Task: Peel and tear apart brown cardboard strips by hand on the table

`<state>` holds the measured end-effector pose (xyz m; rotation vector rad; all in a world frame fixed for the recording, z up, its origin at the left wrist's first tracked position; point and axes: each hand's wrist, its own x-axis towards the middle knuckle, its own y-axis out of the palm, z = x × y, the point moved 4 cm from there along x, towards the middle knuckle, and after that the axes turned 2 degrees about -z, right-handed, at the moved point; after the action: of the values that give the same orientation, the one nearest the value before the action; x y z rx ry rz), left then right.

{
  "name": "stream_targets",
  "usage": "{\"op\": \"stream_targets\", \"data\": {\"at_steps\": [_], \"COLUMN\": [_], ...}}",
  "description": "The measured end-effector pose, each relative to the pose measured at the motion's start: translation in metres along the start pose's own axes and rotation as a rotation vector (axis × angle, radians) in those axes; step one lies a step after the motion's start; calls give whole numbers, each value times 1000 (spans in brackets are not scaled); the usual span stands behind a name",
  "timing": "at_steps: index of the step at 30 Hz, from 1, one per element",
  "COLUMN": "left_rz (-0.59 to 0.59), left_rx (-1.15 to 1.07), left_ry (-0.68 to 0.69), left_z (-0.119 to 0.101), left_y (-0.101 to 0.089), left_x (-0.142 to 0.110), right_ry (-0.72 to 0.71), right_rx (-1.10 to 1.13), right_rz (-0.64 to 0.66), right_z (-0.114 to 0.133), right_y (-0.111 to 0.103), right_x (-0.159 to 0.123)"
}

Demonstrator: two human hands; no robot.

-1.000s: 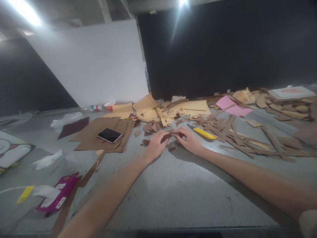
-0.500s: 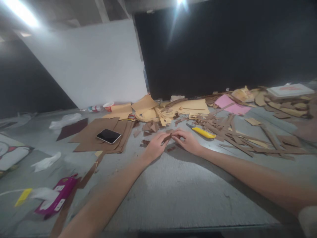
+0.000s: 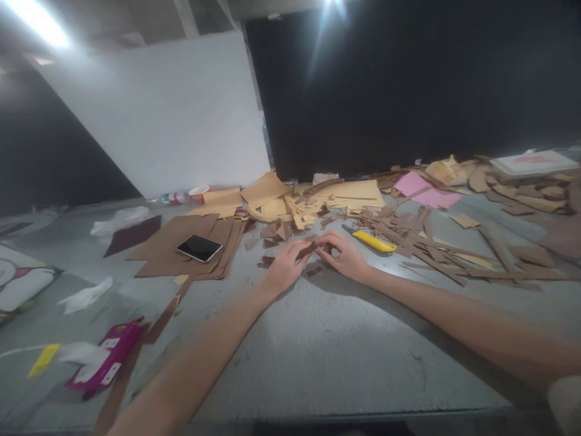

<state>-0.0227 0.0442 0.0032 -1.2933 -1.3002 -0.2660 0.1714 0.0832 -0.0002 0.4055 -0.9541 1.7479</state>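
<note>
My left hand [image 3: 285, 266] and my right hand [image 3: 342, 255] meet low over the middle of the table, fingertips almost touching. Between them is a small strip of brown cardboard [image 3: 310, 249], pinched by both hands and partly covered by the fingers. Small brown scraps [image 3: 314, 271] lie on the table just below the hands. More torn brown pieces [image 3: 275, 231] are beyond my left hand. A yellow utility knife [image 3: 374, 241] rests to the right of my right hand, its dark tip pointing up and left.
Stacked brown cardboard sheets [image 3: 154, 263] carry a phone [image 3: 198, 248] on the left. A purple tissue pack [image 3: 109, 357] lies at the near left. Cardboard strips [image 3: 454, 257] spread over the right, with pink paper [image 3: 426, 191] behind them. Yellow paper sheets [image 3: 356, 194] and a paper cup [image 3: 200, 194] sit at the back.
The view has shifted slightly. Both hands stay at the same place with the cardboard strip between them; only small finger movements show.
</note>
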Motion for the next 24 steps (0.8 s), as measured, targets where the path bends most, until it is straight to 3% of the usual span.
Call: {"op": "stream_targets", "data": {"at_steps": [11,24], "left_rz": [-157,-123], "left_rx": [30,33], "left_ry": [111,159], "left_z": [-7,-13], "left_y": [-13,-12], "left_x": [-2,-1], "right_ry": [-355,-461], "right_rx": [-186,-172], "right_rz": [-8,-33], "right_z": [26,31], "right_y": [4,2], "right_x": [-15,-15]}}
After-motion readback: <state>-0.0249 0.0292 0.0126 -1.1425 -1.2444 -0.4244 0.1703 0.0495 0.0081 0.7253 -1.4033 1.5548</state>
